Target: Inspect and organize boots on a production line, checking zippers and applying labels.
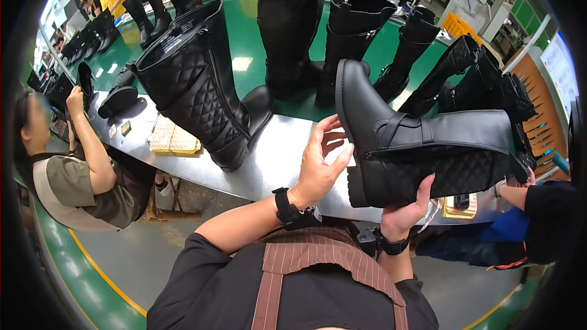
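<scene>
A black knee-high boot point(428, 140) lies sideways in front of me, its sole to the left and its shaft to the right. It has a quilted panel, a strap and a long zip. My right hand point(406, 211) grips the shaft from below, thumb up against the quilted side; its other fingers are hidden. Beside the sole, my left hand point(321, 159) has its fingers curved and apart, fingertips close to the sole's edge. A whitish patch shows between thumb and fingers; whether it is a held piece or the bright tabletop, I cannot tell. Another quilted boot point(205, 85) stands to the left.
More black boots point(290, 36) stand along the green table point(241, 18) and its metal edge point(275, 177). A yellow stack of cards point(173, 136) lies at left, another yellow stack point(458, 208) at right. A seated person point(79, 165) works at left; another person point(520, 220) is at right.
</scene>
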Demonstrator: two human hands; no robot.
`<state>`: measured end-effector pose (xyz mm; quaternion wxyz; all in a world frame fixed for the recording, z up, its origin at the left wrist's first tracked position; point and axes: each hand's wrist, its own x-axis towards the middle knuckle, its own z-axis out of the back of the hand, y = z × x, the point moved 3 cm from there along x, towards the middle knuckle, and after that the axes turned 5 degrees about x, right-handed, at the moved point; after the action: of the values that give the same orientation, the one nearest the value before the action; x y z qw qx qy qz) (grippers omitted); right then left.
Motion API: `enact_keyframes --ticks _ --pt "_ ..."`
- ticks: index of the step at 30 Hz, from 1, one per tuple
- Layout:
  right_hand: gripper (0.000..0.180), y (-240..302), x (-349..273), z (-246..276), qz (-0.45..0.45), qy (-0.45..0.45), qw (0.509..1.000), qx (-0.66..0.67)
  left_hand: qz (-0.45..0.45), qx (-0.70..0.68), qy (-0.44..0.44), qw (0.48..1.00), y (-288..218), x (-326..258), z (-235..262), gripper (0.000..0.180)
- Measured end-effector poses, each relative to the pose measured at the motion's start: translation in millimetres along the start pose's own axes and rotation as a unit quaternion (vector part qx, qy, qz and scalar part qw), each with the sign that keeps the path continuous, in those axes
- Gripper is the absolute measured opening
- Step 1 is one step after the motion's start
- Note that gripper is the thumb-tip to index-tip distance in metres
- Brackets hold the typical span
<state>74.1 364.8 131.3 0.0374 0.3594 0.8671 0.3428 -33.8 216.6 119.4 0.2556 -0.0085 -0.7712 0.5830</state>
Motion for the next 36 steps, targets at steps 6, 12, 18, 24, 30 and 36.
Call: enact_keyframes --ticks 6,12,18,24,30,36 --pt "0.053 -2 -10 2 -0.087 -0.009 0.996 0.014 0.052 0.146 -0.141 0.978 -9 20 14 0.042" --pt "0.05 -1 0 4 -0.09 -0.023 0.995 0.042 0.018 0.052 -0.067 0.996 2 20 10 0.029" --pt "0.049 -3 3 13 -0.098 -0.03 0.993 0.053 0.033 -0.065 -0.004 0.997 -1 15 16 0.026" --pt "0.049 -4 -1 6 -0.093 -0.054 0.993 0.04 0.059 0.049 -0.044 0.996 -1 18 16 0.027" --pt "0.051 -3 -5 11 -0.103 -0.013 0.994 0.035 0.053 0.019 -0.028 0.998 6 16 25 0.033" --pt "0.051 -3 -5 10 -0.107 0.003 0.993 0.039 0.07 0.063 -0.019 0.995 -6 13 24 0.027"
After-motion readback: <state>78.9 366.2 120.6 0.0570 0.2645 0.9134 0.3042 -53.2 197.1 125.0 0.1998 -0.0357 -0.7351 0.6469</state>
